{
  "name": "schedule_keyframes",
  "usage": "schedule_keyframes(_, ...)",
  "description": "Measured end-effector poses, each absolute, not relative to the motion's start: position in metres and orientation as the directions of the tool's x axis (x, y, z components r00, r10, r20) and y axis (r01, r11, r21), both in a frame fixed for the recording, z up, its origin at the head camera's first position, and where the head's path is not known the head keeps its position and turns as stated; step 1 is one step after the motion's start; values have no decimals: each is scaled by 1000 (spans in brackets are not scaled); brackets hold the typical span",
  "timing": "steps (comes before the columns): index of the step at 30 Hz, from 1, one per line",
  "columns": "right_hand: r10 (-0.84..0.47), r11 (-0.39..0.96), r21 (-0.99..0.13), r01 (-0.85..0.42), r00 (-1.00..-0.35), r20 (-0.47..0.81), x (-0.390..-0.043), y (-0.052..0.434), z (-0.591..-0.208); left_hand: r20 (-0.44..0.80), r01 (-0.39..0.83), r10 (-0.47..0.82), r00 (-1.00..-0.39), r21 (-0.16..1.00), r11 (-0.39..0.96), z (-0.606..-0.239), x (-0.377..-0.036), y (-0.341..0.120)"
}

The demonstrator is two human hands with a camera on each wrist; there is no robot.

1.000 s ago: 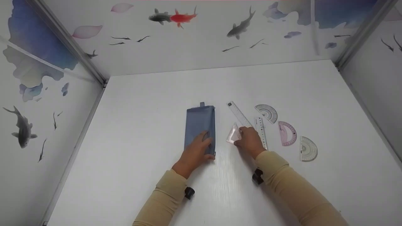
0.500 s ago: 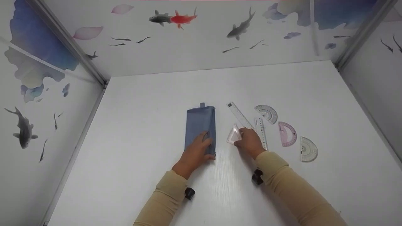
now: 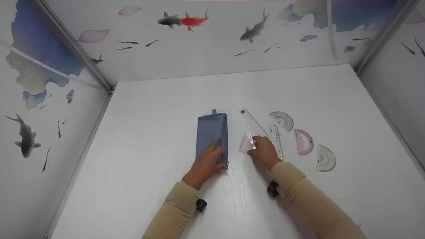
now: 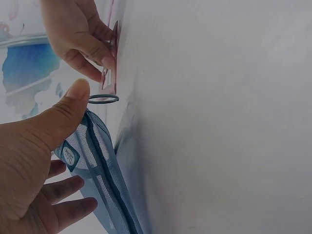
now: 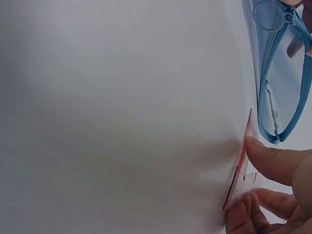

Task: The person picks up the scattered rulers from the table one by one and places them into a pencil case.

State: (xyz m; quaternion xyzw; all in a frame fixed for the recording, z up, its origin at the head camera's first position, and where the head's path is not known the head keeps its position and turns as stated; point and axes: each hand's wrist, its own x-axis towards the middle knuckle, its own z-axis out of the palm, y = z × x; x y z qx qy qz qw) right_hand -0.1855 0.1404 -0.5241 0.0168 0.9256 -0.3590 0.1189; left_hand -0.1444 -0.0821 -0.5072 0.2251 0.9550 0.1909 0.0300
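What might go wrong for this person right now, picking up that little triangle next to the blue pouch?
The right hand only pinches the thin triangle by its edge, so it could slip back onto the table. The straight rulers lie right by that hand and might get nudged. The left hand presses the pouch, which could slide.

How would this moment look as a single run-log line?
left hand: presses blue pencil case | right hand: pinches pink set square, tilted up | rulers, protractors: on table
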Motion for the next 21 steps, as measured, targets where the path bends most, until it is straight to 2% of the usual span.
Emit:
schedule_keyframes(16, -43, 712, -680, 173, -956, -289, -186, 141, -523, 37, 430, 453, -891, 389, 815, -509, -145, -83)
schedule_keyframes(21, -62, 693, -704, 155, -960, -273, -186, 143, -522, 43, 438, 460, -887, 392, 809, -510, -146, -84)
